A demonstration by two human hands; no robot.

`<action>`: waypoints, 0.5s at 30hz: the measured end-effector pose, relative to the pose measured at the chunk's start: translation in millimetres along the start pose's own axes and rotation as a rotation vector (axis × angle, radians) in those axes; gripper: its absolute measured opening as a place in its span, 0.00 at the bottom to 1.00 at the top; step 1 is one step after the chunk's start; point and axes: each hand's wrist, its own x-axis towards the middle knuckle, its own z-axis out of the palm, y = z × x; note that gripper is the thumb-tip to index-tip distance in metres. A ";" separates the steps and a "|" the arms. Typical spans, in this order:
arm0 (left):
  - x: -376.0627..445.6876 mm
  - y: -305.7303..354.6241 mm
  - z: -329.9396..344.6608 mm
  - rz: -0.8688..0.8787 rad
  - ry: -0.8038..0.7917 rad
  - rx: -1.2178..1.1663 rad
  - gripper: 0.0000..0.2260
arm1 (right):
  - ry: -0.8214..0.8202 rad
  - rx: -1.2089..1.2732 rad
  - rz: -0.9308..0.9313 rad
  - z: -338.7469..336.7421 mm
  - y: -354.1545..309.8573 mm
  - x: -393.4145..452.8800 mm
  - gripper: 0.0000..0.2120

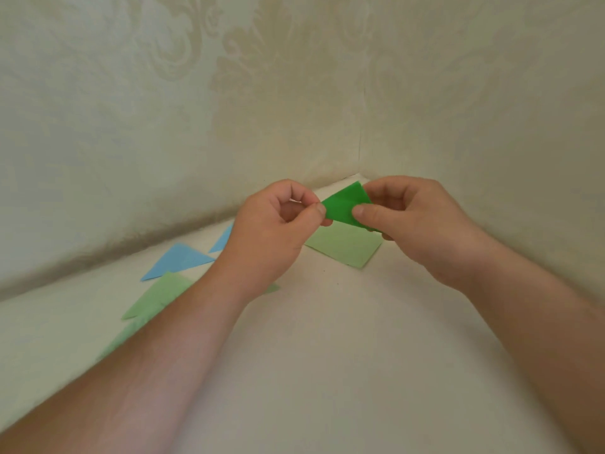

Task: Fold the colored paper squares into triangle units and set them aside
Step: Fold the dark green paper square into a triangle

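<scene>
In front of me a pale cream worktop (327, 355) runs back into a corner. Two walls meet there along an upright seam (360, 149), which shows as a thin dark line. The wall on my left (131, 109) and the wall on my right (491, 93) both carry cream wallpaper with a faint raised damask scroll pattern. A soft shadow lies along the foot of the left one.

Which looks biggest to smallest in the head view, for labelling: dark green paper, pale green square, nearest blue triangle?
1. pale green square
2. blue triangle and dark green paper: alike, the latter held nearer and partly hidden.
</scene>
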 end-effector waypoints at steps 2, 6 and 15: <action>-0.4 -0.7 0.2 -0.004 -0.021 -0.023 0.06 | 0.019 0.069 0.019 -0.4 -3.1 -0.7 0.08; -0.4 -3.8 -0.5 -0.007 -0.066 -0.083 0.05 | 0.017 0.101 0.063 0.2 -5.6 -1.7 0.10; 0.4 -4.2 -2.9 0.090 -0.155 -0.129 0.12 | 0.015 0.147 0.109 1.6 1.0 1.0 0.07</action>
